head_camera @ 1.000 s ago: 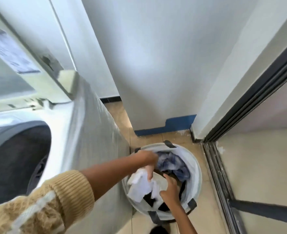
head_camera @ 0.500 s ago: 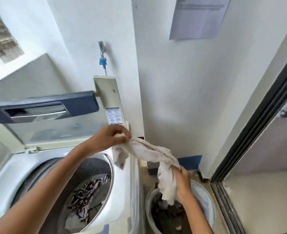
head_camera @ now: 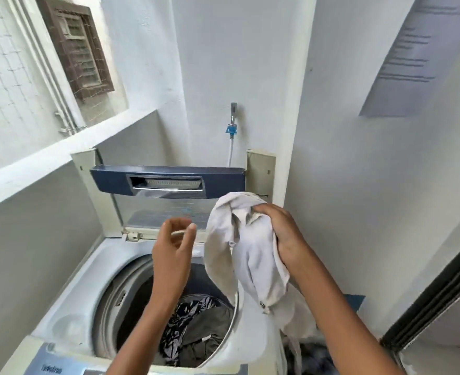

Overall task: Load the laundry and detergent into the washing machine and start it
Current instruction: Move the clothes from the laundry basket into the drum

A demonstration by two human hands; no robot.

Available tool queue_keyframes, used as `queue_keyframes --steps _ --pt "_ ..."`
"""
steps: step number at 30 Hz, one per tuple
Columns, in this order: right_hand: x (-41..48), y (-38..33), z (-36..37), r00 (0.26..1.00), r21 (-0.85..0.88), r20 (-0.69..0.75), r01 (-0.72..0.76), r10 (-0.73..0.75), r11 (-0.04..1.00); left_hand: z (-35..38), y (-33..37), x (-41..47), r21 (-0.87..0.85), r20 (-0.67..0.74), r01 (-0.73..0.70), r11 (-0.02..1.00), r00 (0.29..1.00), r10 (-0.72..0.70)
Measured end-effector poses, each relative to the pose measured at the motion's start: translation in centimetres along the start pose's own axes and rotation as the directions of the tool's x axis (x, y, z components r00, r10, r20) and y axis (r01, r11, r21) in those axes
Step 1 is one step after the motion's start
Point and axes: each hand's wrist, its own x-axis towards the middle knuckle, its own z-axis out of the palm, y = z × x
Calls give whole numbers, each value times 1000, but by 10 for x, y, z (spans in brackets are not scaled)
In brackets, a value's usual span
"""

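The top-loading washing machine (head_camera: 69, 318) stands with its lid (head_camera: 166, 181) raised upright. Dark patterned clothes (head_camera: 196, 328) lie in the drum. My right hand (head_camera: 283, 234) grips a bunched white garment (head_camera: 250, 255), which hangs over the drum's right rim. My left hand (head_camera: 173, 247) hovers above the drum to the left of the garment, with fingers curled. A thin white cord (head_camera: 180, 232) shows pinched between its thumb and fingertips.
The laundry basket (head_camera: 311, 355) with dark clothes sits on the floor to the right of the machine, partly hidden by my right arm. A tap with a hose (head_camera: 232, 128) is on the wall behind. A dark sliding-door frame (head_camera: 434, 301) runs along the right.
The white garment has come up out of the basket to above the drum rim. My left hand has let go of its bunched end; my right hand now holds it high.
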Motion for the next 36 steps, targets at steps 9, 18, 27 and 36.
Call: queue_keyframes --steps 9,18,27,36 --pt "3 23 63 911 -43 368 -181 184 982 -21 4 1 -146 315 255 956 928 -199" --pt "2 31 81 912 -137 396 -55 106 989 -41 -21 16 -360 327 495 791 861 -390" --pt "26 17 69 997 -39 -25 69 -70 997 -94 -31 53 -592 186 598 540 753 -631" --pt "44 27 66 947 -836 274 322 -170 445 -111 -3 93 78 72 60 995 995 -65"
